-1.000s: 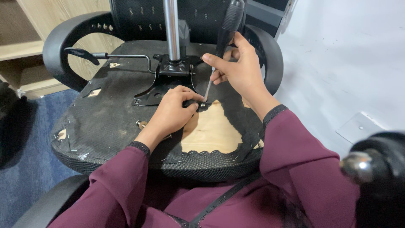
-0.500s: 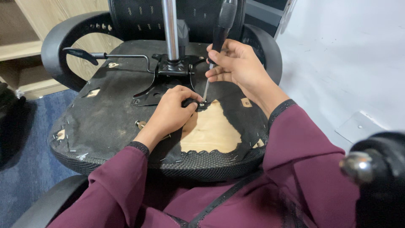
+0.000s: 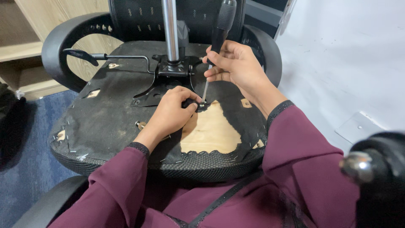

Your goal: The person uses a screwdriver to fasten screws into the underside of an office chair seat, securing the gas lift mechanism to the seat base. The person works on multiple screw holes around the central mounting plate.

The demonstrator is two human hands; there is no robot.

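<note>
An upturned office chair seat (image 3: 105,122) lies before me, its black underside fabric torn over bare plywood (image 3: 211,133). A black metal bracket (image 3: 168,71) with a chrome post (image 3: 170,29) sits at the centre. My right hand (image 3: 236,67) grips a black-handled screwdriver (image 3: 221,25), held upright, its tip on a screw at the bracket's near corner (image 3: 202,102). My left hand (image 3: 173,112) rests on the seat, fingertips pinching the bracket beside that tip. Both arms wear maroon sleeves.
Black armrests curve at the left (image 3: 59,46) and right (image 3: 270,55). A lever with a black paddle (image 3: 80,54) sticks out to the left. Wooden shelving (image 3: 25,50) stands at the back left over blue carpet (image 3: 29,169). A chair-base caster (image 3: 379,169) looms at the lower right.
My right hand has shifted slightly left and up on the screwdriver handle, turning it. My left hand stays at the bracket corner.
</note>
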